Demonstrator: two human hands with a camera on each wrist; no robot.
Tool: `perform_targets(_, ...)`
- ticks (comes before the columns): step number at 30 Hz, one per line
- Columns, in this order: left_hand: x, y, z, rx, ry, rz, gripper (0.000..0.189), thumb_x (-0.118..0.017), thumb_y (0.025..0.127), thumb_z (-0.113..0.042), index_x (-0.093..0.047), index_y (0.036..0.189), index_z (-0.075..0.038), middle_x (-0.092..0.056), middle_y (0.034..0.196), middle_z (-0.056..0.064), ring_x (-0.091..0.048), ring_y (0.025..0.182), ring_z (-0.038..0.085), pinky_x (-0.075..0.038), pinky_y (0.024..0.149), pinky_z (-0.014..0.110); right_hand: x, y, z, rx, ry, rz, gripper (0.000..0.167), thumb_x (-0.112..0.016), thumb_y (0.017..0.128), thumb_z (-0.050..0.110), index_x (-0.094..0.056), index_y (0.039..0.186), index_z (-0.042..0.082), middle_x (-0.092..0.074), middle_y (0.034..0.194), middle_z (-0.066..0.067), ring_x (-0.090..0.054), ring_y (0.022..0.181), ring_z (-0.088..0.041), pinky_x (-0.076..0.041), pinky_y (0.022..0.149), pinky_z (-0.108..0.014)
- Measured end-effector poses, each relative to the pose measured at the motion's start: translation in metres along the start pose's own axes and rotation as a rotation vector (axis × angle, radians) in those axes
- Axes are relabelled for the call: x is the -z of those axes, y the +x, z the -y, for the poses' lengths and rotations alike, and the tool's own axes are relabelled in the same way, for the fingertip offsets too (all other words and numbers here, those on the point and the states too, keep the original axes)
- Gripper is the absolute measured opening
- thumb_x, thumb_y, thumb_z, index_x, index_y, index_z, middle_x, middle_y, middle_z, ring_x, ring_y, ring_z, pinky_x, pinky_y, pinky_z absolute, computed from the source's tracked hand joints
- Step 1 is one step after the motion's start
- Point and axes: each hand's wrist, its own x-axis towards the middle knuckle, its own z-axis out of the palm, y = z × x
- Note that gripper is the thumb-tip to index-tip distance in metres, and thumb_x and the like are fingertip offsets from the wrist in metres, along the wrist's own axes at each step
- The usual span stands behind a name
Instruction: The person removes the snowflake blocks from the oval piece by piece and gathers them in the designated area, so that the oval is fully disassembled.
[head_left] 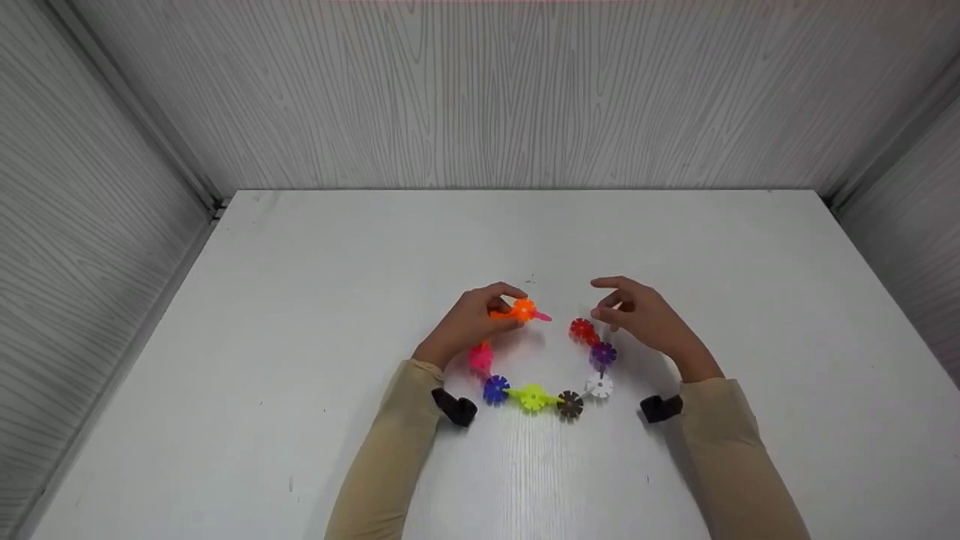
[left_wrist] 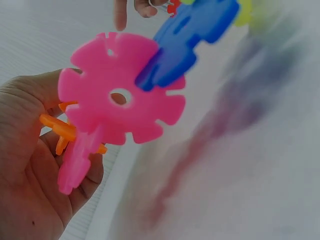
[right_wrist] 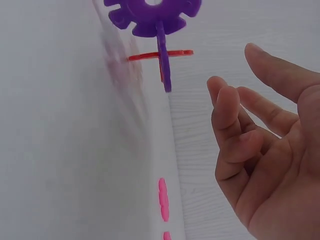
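Note:
A chain of slotted plastic snowflake discs curves in an open ring between my hands. My left hand [head_left: 474, 318] pinches its orange disc [head_left: 524, 309] between thumb and fingers, with a pink piece [head_left: 544, 317] jutting right from it. From there the chain runs through a pink disc [left_wrist: 117, 112], a blue disc [head_left: 496, 390], a yellow disc [head_left: 533, 398], a brown disc [head_left: 570, 405], a white disc [head_left: 599, 386] and a purple disc [right_wrist: 155, 17] to a red disc [head_left: 581, 329]. Beside that red end, my right hand [right_wrist: 270, 145] holds nothing, thumb and fingers apart.
The chain is over a white tabletop [head_left: 315, 315]. A pale wood-grain panel [head_left: 480, 97] rises behind the table, with more panels at the left and right. Black wrist cameras [head_left: 454, 407] sit at both sleeves, close to the chain.

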Motion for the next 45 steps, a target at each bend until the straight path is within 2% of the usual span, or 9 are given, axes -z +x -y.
perform_targets(3, -0.001, 0.000, -0.002, 0.004, 0.004, 0.001, 0.033, -0.070, 0.088, -0.024, -0.063, 0.120, -0.025, -0.063, 0.104, 0.005, -0.057, 0.098, 0.019, -0.050, 0.087, 0.033, -0.005, 0.000, 0.005, 0.026, 0.017, 0.014, 0.053, -0.063, 0.094, 0.027, -0.045, 0.142, 0.012, -0.065, 0.111, -0.013, -0.064, 0.083, -0.023, -0.054, 0.083, -0.036)
perform_targets(10, -0.003, 0.001, -0.009, 0.034, 0.012, 0.005, 0.034, -0.071, 0.087, -0.026, -0.063, 0.120, -0.027, -0.065, 0.108, 0.002, -0.059, 0.099, 0.019, -0.052, 0.089, 0.033, -0.016, -0.001, 0.017, 0.069, -0.016, 0.036, 0.055, -0.064, 0.093, 0.027, -0.044, 0.143, 0.015, -0.067, 0.111, -0.009, -0.062, 0.091, -0.021, -0.052, 0.080, -0.029)
perform_targets(20, -0.008, 0.002, -0.013, 0.019, -0.003, 0.017, 0.034, -0.073, 0.086, -0.023, -0.061, 0.118, -0.023, -0.067, 0.101, 0.003, -0.060, 0.092, 0.017, -0.052, 0.086, 0.031, -0.029, -0.003, 0.023, 0.119, -0.065, 0.070, 0.062, -0.069, 0.089, 0.029, -0.043, 0.144, 0.015, -0.067, 0.110, -0.005, -0.059, 0.091, -0.020, -0.051, 0.077, -0.031)
perform_targets(27, -0.009, 0.002, -0.016, 0.003, -0.004, 0.033, 0.035, -0.072, 0.087, -0.023, -0.059, 0.119, -0.020, -0.068, 0.100, 0.004, -0.061, 0.089, 0.017, -0.053, 0.085, 0.030, -0.034, -0.004, 0.027, 0.111, -0.090, 0.090, 0.057, -0.068, 0.089, 0.029, -0.048, 0.141, 0.017, -0.067, 0.112, -0.008, -0.060, 0.093, -0.022, -0.053, 0.080, -0.034)
perform_targets(40, -0.010, 0.003, -0.013, -0.033, -0.014, 0.046, 0.032, -0.072, 0.087, -0.023, -0.059, 0.117, -0.021, -0.068, 0.097, 0.003, -0.062, 0.086, 0.016, -0.053, 0.078, 0.027, -0.036, -0.004, 0.024, 0.179, -0.096, 0.091, 0.042, -0.061, 0.095, 0.019, -0.054, 0.136, 0.026, -0.070, 0.109, -0.008, -0.061, 0.084, -0.019, -0.052, 0.076, -0.030)
perform_targets(45, -0.011, 0.001, -0.012, -0.041, -0.011, 0.057, 0.036, -0.070, 0.088, -0.023, -0.059, 0.122, -0.021, -0.067, 0.098, 0.003, -0.060, 0.088, 0.017, -0.052, 0.079, 0.028, -0.038, -0.004, 0.023, 0.221, -0.099, 0.093, 0.040, -0.058, 0.096, 0.013, -0.056, 0.133, 0.026, -0.070, 0.114, -0.008, -0.064, 0.094, -0.022, -0.054, 0.083, -0.036)
